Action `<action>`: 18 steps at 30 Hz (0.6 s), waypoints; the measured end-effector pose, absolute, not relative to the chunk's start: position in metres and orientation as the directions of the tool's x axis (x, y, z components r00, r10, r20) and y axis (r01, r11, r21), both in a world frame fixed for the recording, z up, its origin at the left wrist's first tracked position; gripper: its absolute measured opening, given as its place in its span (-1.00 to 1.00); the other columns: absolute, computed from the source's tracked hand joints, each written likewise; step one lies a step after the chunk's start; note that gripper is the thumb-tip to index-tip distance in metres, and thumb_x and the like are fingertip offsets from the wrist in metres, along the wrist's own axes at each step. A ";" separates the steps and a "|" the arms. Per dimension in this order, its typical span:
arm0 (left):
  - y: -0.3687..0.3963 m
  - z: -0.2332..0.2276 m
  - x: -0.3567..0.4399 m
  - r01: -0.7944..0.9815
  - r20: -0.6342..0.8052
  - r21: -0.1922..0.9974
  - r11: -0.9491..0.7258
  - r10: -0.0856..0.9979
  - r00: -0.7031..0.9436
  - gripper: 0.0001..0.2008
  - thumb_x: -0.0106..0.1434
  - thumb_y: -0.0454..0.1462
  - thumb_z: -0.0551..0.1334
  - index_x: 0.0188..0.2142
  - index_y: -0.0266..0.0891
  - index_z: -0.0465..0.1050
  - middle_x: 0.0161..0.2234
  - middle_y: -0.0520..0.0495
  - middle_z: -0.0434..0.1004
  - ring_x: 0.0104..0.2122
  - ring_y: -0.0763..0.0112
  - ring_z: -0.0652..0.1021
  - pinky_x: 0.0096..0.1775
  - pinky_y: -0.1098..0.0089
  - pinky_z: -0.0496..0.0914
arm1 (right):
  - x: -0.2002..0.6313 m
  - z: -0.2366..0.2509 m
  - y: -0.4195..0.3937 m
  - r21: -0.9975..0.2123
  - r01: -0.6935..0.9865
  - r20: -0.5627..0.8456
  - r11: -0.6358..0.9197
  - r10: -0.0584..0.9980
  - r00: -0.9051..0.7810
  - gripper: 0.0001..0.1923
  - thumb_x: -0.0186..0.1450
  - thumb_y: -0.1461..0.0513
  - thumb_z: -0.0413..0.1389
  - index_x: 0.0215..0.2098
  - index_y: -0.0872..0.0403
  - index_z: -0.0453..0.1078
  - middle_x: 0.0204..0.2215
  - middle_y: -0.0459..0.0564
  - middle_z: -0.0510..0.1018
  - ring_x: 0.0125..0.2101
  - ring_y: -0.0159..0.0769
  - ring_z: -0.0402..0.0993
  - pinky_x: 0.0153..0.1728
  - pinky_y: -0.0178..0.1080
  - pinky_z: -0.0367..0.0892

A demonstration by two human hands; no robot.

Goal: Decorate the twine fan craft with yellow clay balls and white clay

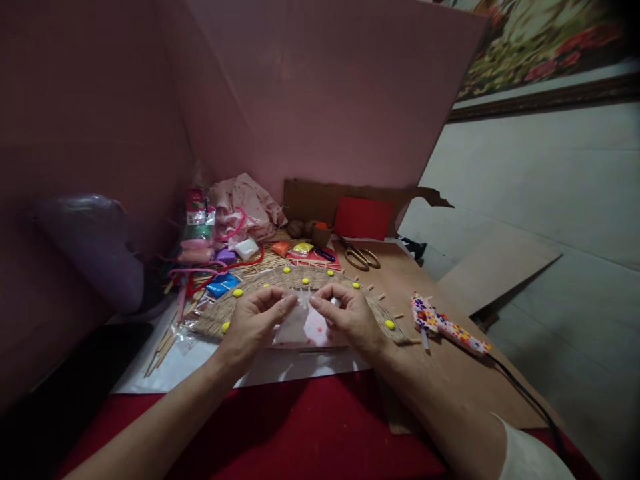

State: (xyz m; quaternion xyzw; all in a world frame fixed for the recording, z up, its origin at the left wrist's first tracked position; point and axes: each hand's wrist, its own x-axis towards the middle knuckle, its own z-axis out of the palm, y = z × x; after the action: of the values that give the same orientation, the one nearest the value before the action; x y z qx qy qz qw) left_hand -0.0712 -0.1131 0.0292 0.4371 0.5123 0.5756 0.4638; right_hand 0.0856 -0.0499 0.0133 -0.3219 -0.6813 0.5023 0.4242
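My left hand (pixel 255 323) and my right hand (pixel 350 319) meet over a woven straw mat (pixel 260 283) dotted with small yellow clay balls. Between their fingertips they pinch the top edge of a small clear plastic packet (pixel 304 327) with something pink and red inside. The packet lies against the mat's near edge, over a white sheet (pixel 165 370). Both thumbs and forefingers are closed on the packet's rim.
A flower-patterned glue gun (pixel 447 325) with a black cord lies right of my right hand on brown cardboard (pixel 450 373). Gold scissors (pixel 361 257), a red card (pixel 363 218), clay packets (pixel 223 285) and pink cloth (pixel 245 203) crowd the back. Thin sticks (pixel 163 347) lie left.
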 end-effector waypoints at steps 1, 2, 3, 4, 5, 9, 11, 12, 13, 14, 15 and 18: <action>-0.113 0.030 -0.071 -0.072 0.033 0.996 -0.048 0.981 -0.192 -0.77 0.02 -0.15 0.34 -0.48 -0.29 0.46 -0.61 0.05 0.42 -0.64 0.58 0.32 -0.59 0.54 0.18 | 0.085 0.013 -0.050 -0.952 0.017 0.267 0.305 0.858 -0.439 -0.74 0.14 0.07 0.19 -0.50 0.10 0.36 -0.64 -0.17 0.31 -0.65 -0.49 0.13 -0.65 -0.38 0.03; -0.113 0.030 -0.071 -0.057 0.041 0.997 -0.053 0.980 -0.195 -0.78 0.02 -0.15 0.34 -0.49 -0.29 0.47 -0.63 0.06 0.40 -0.66 0.60 0.30 -0.60 0.54 0.16 | 0.085 0.013 -0.051 -0.946 0.020 0.282 0.324 0.850 -0.445 -0.75 0.14 0.08 0.20 -0.49 0.09 0.36 -0.62 -0.16 0.34 -0.64 -0.48 0.15 -0.64 -0.38 0.05; -0.113 0.030 -0.071 -0.046 0.048 0.997 -0.058 0.979 -0.196 -0.78 0.02 -0.15 0.34 -0.50 -0.29 0.47 -0.64 0.07 0.39 -0.68 0.60 0.28 -0.61 0.54 0.15 | 0.085 0.013 -0.052 -0.940 0.021 0.296 0.341 0.842 -0.451 -0.77 0.14 0.09 0.20 -0.48 0.09 0.37 -0.59 -0.15 0.36 -0.63 -0.48 0.16 -0.63 -0.38 0.06; -0.113 0.030 -0.071 -0.039 0.054 0.997 -0.063 0.980 -0.194 -0.78 0.02 -0.15 0.34 -0.51 -0.28 0.48 -0.65 0.07 0.39 -0.68 0.60 0.27 -0.61 0.54 0.15 | 0.085 0.013 -0.052 -0.936 0.022 0.304 0.351 0.838 -0.453 -0.78 0.14 0.10 0.20 -0.48 0.09 0.38 -0.58 -0.15 0.36 -0.62 -0.48 0.17 -0.62 -0.39 0.07; -0.113 0.029 -0.071 -0.037 0.061 0.997 -0.069 0.980 -0.189 -0.78 0.02 -0.15 0.34 -0.51 -0.28 0.49 -0.64 0.06 0.40 -0.67 0.59 0.29 -0.61 0.53 0.15 | 0.085 0.013 -0.053 -0.936 0.021 0.304 0.351 0.838 -0.452 -0.79 0.13 0.11 0.20 -0.47 0.09 0.39 -0.59 -0.15 0.36 -0.63 -0.49 0.17 -0.62 -0.39 0.07; -0.111 0.026 -0.073 -0.048 0.076 0.995 -0.084 0.986 -0.151 -0.78 0.02 -0.15 0.34 -0.50 -0.28 0.51 -0.60 0.02 0.45 -0.63 0.55 0.35 -0.59 0.53 0.19 | 0.086 0.015 -0.054 -0.966 -0.021 0.237 0.258 0.853 -0.465 -0.78 0.12 0.11 0.21 -0.49 0.09 0.37 -0.68 -0.20 0.28 -0.68 -0.51 0.11 -0.67 -0.40 0.01; -0.111 0.024 -0.074 -0.061 0.074 0.995 -0.083 0.988 -0.132 -0.79 0.02 -0.15 0.34 -0.49 -0.29 0.51 -0.58 0.01 0.46 -0.62 0.54 0.36 -0.57 0.53 0.22 | 0.087 0.015 -0.054 -0.980 -0.056 0.194 0.192 0.848 -0.493 -0.77 0.11 0.10 0.22 -0.50 0.09 0.35 -0.72 -0.22 0.25 -0.71 -0.52 0.08 -0.69 -0.41 -0.01; -0.111 0.023 -0.075 -0.065 0.076 0.994 -0.084 0.989 -0.124 -0.79 0.03 -0.16 0.34 -0.49 -0.29 0.51 -0.58 0.00 0.47 -0.61 0.54 0.36 -0.56 0.53 0.23 | 0.087 0.015 -0.053 -0.984 -0.072 0.175 0.161 0.843 -0.509 -0.77 0.10 0.10 0.22 -0.49 0.09 0.35 -0.73 -0.23 0.24 -0.72 -0.53 0.07 -0.69 -0.41 -0.02; -0.111 0.022 -0.075 -0.068 0.081 0.994 -0.089 0.990 -0.119 -0.80 0.03 -0.16 0.34 -0.49 -0.29 0.51 -0.57 0.01 0.47 -0.61 0.55 0.37 -0.55 0.53 0.23 | 0.087 0.015 -0.053 -0.987 -0.089 0.160 0.134 0.836 -0.525 -0.77 0.10 0.10 0.22 -0.49 0.09 0.34 -0.73 -0.24 0.24 -0.72 -0.53 0.06 -0.70 -0.42 -0.03; -0.111 0.021 -0.076 -0.069 0.085 0.993 -0.093 0.990 -0.116 -0.80 0.03 -0.17 0.34 -0.49 -0.29 0.51 -0.57 0.01 0.47 -0.60 0.55 0.37 -0.54 0.53 0.24 | 0.088 0.015 -0.053 -0.988 -0.105 0.151 0.112 0.829 -0.538 -0.77 0.11 0.11 0.22 -0.49 0.09 0.34 -0.74 -0.24 0.23 -0.72 -0.54 0.06 -0.70 -0.42 -0.03; -0.111 0.021 -0.076 -0.072 0.085 0.993 -0.094 0.990 -0.116 -0.80 0.03 -0.17 0.34 -0.49 -0.29 0.51 -0.57 0.01 0.47 -0.60 0.55 0.37 -0.53 0.53 0.25 | 0.088 0.014 -0.053 -0.988 -0.122 0.148 0.097 0.823 -0.548 -0.77 0.11 0.11 0.22 -0.49 0.09 0.33 -0.74 -0.25 0.23 -0.72 -0.54 0.06 -0.70 -0.43 -0.03; -0.111 0.021 -0.075 -0.107 0.063 0.991 -0.077 0.990 -0.123 -0.80 0.02 -0.17 0.35 -0.49 -0.29 0.51 -0.57 0.02 0.46 -0.60 0.56 0.37 -0.54 0.54 0.25 | 0.087 0.013 -0.052 -0.986 -0.138 0.152 0.090 0.820 -0.552 -0.76 0.11 0.11 0.22 -0.49 0.09 0.32 -0.73 -0.24 0.23 -0.72 -0.55 0.06 -0.70 -0.43 -0.02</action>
State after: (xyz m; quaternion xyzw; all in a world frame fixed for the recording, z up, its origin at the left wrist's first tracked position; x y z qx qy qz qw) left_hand -0.0750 -0.1110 0.0206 0.4577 0.4823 0.5735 0.4785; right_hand 0.0873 -0.0520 0.0131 -0.2713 -0.6284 0.6175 0.3877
